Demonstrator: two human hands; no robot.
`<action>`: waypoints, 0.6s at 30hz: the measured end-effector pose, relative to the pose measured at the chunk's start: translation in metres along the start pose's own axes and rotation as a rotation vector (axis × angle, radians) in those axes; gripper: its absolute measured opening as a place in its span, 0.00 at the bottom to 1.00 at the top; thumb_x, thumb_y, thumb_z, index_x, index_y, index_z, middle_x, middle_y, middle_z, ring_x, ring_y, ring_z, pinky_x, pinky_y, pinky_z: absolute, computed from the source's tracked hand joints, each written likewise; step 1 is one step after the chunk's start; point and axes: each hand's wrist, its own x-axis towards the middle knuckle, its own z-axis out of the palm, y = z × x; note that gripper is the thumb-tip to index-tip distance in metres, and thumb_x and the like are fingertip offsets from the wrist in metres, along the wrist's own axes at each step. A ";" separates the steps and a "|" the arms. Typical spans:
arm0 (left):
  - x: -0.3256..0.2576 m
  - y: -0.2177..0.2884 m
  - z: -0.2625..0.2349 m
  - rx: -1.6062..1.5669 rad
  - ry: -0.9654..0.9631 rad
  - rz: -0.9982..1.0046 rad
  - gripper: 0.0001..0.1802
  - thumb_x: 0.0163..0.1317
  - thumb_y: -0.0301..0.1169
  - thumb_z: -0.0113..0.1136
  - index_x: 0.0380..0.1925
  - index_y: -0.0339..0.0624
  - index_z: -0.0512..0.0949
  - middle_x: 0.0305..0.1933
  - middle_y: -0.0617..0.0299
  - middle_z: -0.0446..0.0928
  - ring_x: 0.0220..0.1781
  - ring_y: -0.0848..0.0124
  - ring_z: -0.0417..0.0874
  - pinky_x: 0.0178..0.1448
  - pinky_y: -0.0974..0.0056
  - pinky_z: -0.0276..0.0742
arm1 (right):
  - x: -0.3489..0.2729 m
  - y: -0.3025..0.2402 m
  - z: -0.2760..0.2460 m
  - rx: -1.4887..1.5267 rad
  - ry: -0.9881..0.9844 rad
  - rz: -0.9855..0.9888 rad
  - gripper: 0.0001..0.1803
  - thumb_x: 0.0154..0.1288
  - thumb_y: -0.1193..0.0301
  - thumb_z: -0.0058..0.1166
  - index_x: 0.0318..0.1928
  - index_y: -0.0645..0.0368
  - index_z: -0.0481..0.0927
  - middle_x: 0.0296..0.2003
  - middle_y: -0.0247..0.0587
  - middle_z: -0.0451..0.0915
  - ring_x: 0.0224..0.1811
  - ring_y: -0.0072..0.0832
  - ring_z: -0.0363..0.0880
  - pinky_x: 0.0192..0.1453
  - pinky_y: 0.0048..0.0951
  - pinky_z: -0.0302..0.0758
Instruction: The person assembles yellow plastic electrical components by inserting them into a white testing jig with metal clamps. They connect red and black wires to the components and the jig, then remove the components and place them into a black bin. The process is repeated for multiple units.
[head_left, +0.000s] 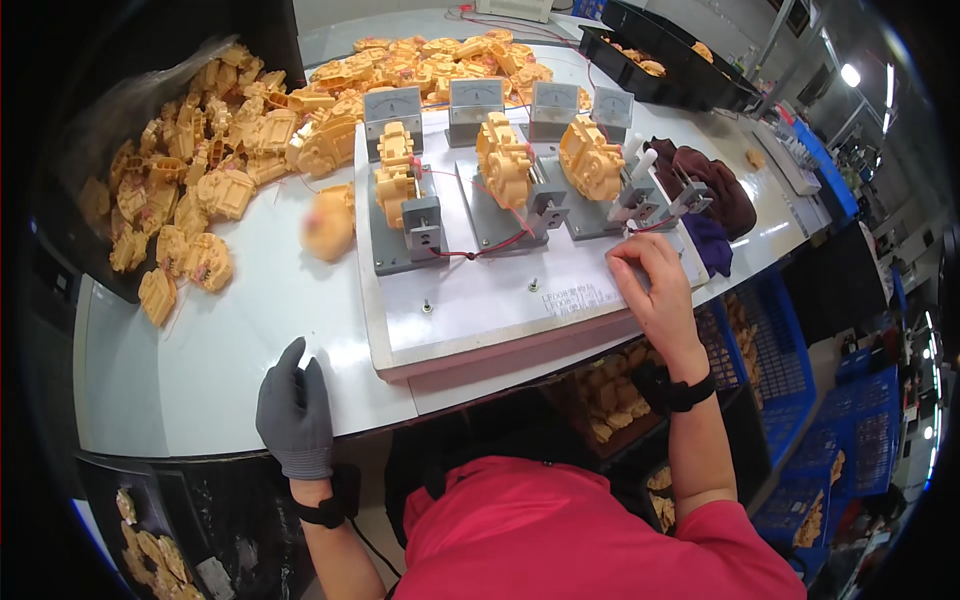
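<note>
My left hand (295, 412), in a grey glove, lies at the table's front edge with its fingers stretched out and holding nothing. My bare right hand (655, 290) is over the right front of a white board (470, 325), just below a toggle clamp (630, 210). Its thumb and forefinger close toward each other; whatever is between them is too small to see. Three yellow plastic housings (395, 178), (505, 160), (592, 160) stand upright in grey fixtures on the board. Red wires run among the fixtures, and several analog meters (476, 108) stand behind them.
Many yellow housings spill from a plastic-lined container (85, 150) at left and along the back. One blurred yellow piece (328, 225) lies left of the board. Dark cloths (705, 180) lie at right. Black bins (665, 65) stand at the back right, blue crates (850, 430) below the table.
</note>
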 end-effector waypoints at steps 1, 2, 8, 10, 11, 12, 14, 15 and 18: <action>0.001 0.002 0.000 0.000 -0.002 -0.007 0.16 0.65 0.25 0.62 0.54 0.41 0.82 0.29 0.68 0.74 0.28 0.79 0.68 0.34 0.71 0.68 | 0.001 0.001 0.000 -0.006 -0.001 -0.010 0.06 0.64 0.74 0.60 0.39 0.63 0.81 0.39 0.44 0.78 0.42 0.39 0.78 0.48 0.35 0.75; 0.002 0.004 -0.001 -0.001 -0.002 -0.013 0.16 0.65 0.25 0.62 0.54 0.41 0.82 0.29 0.68 0.74 0.28 0.79 0.67 0.34 0.71 0.67 | 0.002 0.001 0.000 -0.013 0.001 -0.023 0.06 0.64 0.74 0.60 0.39 0.63 0.81 0.39 0.44 0.78 0.43 0.39 0.78 0.48 0.35 0.75; 0.003 0.006 0.001 -0.003 0.023 0.001 0.16 0.64 0.25 0.62 0.52 0.43 0.82 0.25 0.64 0.71 0.26 0.72 0.70 0.33 0.66 0.69 | 0.002 0.003 0.001 -0.019 0.009 -0.016 0.05 0.64 0.74 0.60 0.39 0.63 0.81 0.39 0.44 0.78 0.43 0.40 0.78 0.49 0.37 0.75; 0.002 0.001 0.002 0.012 0.012 0.008 0.16 0.64 0.25 0.62 0.52 0.44 0.82 0.26 0.64 0.71 0.26 0.73 0.70 0.33 0.66 0.69 | 0.001 0.001 0.002 0.016 0.002 0.019 0.06 0.64 0.74 0.60 0.38 0.63 0.81 0.39 0.45 0.78 0.44 0.41 0.78 0.49 0.37 0.75; 0.001 0.000 0.002 0.017 0.014 0.016 0.16 0.64 0.25 0.61 0.52 0.44 0.82 0.26 0.65 0.71 0.26 0.73 0.70 0.33 0.66 0.69 | 0.000 -0.001 0.001 0.032 0.007 0.030 0.06 0.64 0.74 0.60 0.38 0.63 0.81 0.39 0.45 0.78 0.44 0.41 0.78 0.49 0.37 0.75; 0.001 0.002 0.001 0.016 0.028 0.020 0.16 0.64 0.25 0.62 0.52 0.44 0.82 0.26 0.65 0.71 0.26 0.73 0.69 0.33 0.66 0.69 | 0.001 -0.001 0.000 0.018 0.013 0.009 0.06 0.64 0.74 0.60 0.38 0.63 0.81 0.39 0.45 0.78 0.44 0.42 0.78 0.49 0.37 0.75; 0.001 0.004 0.001 0.016 0.046 0.023 0.16 0.64 0.25 0.62 0.52 0.44 0.83 0.26 0.65 0.71 0.26 0.73 0.69 0.33 0.66 0.68 | 0.002 0.000 0.000 -0.013 0.018 -0.023 0.06 0.64 0.74 0.60 0.38 0.63 0.81 0.39 0.45 0.79 0.44 0.42 0.78 0.49 0.38 0.75; 0.001 0.003 0.002 0.014 0.037 0.014 0.16 0.64 0.25 0.62 0.52 0.44 0.83 0.25 0.65 0.71 0.26 0.73 0.69 0.33 0.66 0.68 | 0.001 0.001 0.000 -0.013 0.017 -0.014 0.06 0.64 0.74 0.60 0.38 0.63 0.81 0.39 0.45 0.79 0.44 0.42 0.78 0.49 0.38 0.75; 0.001 0.002 0.003 0.011 0.035 0.008 0.16 0.64 0.25 0.62 0.52 0.44 0.83 0.25 0.65 0.71 0.26 0.73 0.69 0.33 0.65 0.68 | 0.001 0.002 0.001 -0.009 0.016 0.002 0.06 0.64 0.74 0.60 0.39 0.63 0.82 0.39 0.45 0.79 0.44 0.42 0.78 0.49 0.38 0.75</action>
